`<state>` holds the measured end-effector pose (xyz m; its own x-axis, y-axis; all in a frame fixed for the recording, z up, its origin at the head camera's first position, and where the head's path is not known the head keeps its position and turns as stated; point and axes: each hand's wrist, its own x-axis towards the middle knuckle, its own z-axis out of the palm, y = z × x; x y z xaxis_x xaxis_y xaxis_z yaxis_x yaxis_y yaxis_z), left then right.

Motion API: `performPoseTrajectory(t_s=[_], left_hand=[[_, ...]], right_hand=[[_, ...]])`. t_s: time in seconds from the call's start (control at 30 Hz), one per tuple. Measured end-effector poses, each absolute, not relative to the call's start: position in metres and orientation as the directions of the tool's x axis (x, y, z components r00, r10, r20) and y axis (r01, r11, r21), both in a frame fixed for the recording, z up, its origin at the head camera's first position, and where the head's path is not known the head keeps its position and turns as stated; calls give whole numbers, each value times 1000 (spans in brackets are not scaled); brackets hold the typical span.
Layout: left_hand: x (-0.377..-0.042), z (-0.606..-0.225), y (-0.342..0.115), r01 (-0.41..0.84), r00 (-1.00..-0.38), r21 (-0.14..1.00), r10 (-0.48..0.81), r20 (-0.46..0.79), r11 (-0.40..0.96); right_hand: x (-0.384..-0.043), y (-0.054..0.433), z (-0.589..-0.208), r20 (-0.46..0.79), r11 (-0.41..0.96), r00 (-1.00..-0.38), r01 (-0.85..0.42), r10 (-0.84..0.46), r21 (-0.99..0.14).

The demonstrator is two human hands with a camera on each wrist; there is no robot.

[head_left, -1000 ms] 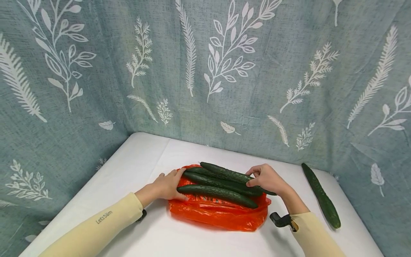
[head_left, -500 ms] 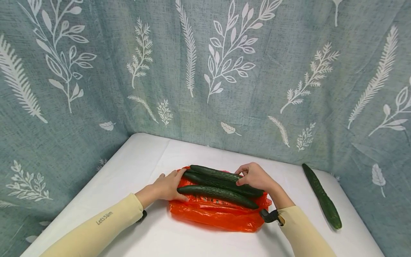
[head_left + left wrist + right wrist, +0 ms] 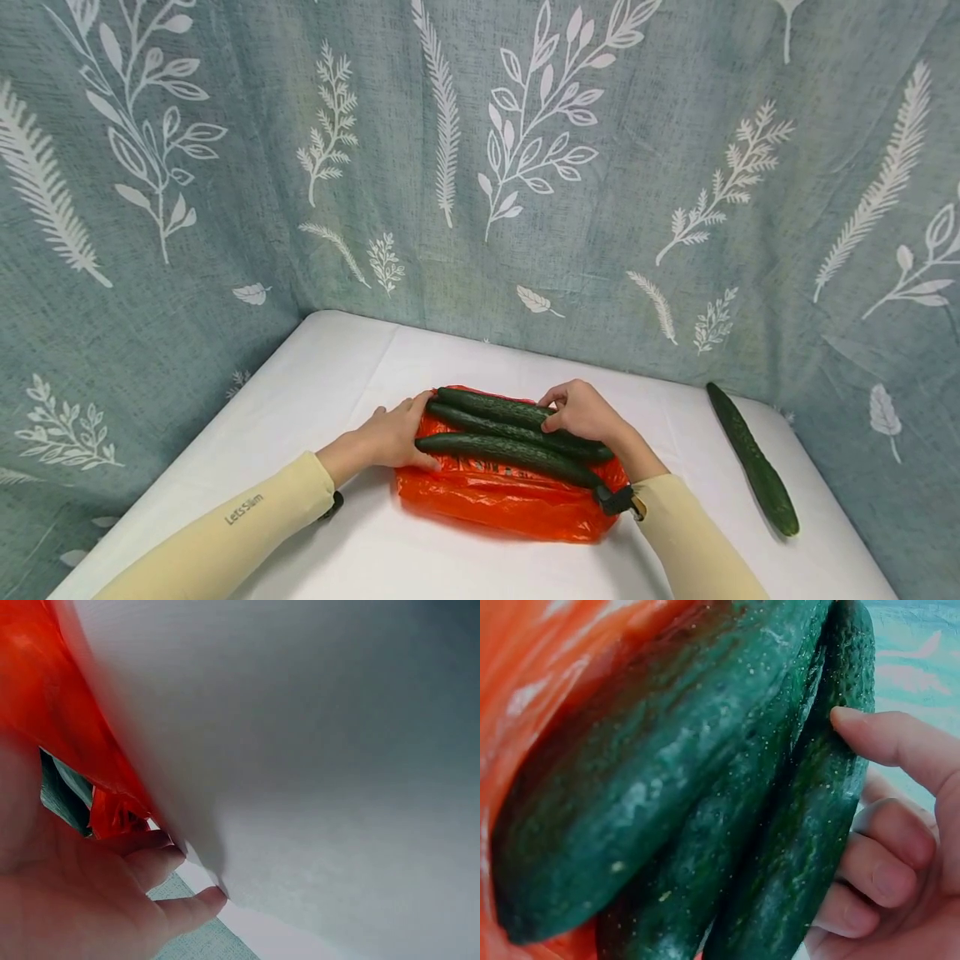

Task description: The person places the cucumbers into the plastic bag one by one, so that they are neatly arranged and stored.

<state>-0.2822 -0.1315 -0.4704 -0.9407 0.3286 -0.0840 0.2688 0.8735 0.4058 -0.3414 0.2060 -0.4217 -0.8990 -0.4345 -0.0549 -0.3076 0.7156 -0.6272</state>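
Note:
Long dark-green cucumbers lie side by side in a red plastic bag [image 3: 502,510] at the table's middle. My right hand [image 3: 588,412] pinches the rear cucumber [image 3: 480,403] toward its right end. Its thumb presses one side of that cucumber [image 3: 780,862] in the right wrist view, with the fingers bent along the other. A middle cucumber [image 3: 483,423] and a front cucumber [image 3: 502,451] lie nearer me. At the bag's left end my left hand [image 3: 386,435] is spread, thumb over the near side and fingers at the back corner. Its fingers [image 3: 191,909] look nearly straight in the left wrist view.
A single cucumber [image 3: 753,458] lies on the white table [image 3: 360,533] at the right, apart from the bag. A grey-green leaf-patterned curtain [image 3: 420,208] rises behind and along the sides. Small dark devices sit at both wrists.
My right hand has moved left and slightly down with the rear cucumber, which now lies lined up with the others inside the bag. The left hand keeps its place.

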Motion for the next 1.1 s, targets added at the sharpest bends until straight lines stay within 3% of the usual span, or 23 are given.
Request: performPoseTrajectory(t_s=[0.7, 1.1], left_hand=[[-281, -469, -131, 266, -941, 399, 326, -92, 878], [-279, -465, -130, 268, -940, 387, 328, -96, 882]], right_hand=[[-341, 198, -412, -147, 818, -903, -284, -404, -500], [-329, 234, -409, -67, 740, -923, -258, -379, -621]])
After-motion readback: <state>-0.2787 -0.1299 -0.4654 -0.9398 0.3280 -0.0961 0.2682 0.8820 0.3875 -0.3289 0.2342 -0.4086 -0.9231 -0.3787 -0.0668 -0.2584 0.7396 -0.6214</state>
